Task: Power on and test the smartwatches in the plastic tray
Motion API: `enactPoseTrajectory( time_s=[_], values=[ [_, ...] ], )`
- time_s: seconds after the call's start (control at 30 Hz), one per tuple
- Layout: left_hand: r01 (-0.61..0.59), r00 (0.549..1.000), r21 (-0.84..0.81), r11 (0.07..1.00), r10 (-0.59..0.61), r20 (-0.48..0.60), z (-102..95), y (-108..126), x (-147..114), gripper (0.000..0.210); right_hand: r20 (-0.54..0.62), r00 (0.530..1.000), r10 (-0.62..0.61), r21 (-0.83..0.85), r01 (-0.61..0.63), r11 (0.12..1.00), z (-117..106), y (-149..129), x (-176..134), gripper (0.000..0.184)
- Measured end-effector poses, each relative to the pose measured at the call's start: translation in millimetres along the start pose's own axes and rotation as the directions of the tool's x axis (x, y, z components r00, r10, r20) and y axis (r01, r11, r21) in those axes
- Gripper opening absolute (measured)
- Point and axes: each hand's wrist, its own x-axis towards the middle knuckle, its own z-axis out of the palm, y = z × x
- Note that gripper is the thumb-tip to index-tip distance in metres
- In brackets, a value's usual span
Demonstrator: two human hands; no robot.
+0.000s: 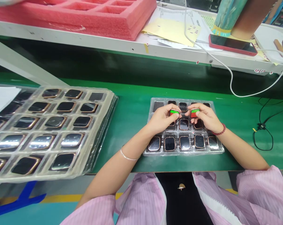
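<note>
My left hand (163,118) pinches a smartwatch body (174,112) whose lit screen shows green over red. In my right hand (205,117) is a second smartwatch body (194,113), also lit in green and red. Both are held side by side, slightly apart, above a clear plastic tray (183,152). Dark-screened watch bodies with gold-coloured rims, such as one watch (184,142) in the front row, sit in the tray's pockets. My hands and wrists cover some of the pockets.
Stacked trays of watches (94,140) stand on the left of the green bench (129,125). A black cable (263,126) lies at the right. On the white shelf (122,39) above are red foam (132,22), papers, a phone (232,44) and a hanging white cable (231,81).
</note>
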Motion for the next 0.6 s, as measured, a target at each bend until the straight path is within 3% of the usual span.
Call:
enactPoseTrajectory(
  time_s=[0.6],
  values=[
    [-0.016, 1.0, 0.001, 1.0, 0.016, 0.004, -0.4, -4.8, 0.0, 0.026, 0.021, 0.998, -0.063, -0.044, 0.063, 0.997, -0.4, 3.7, -0.6, 0.025]
  ],
)
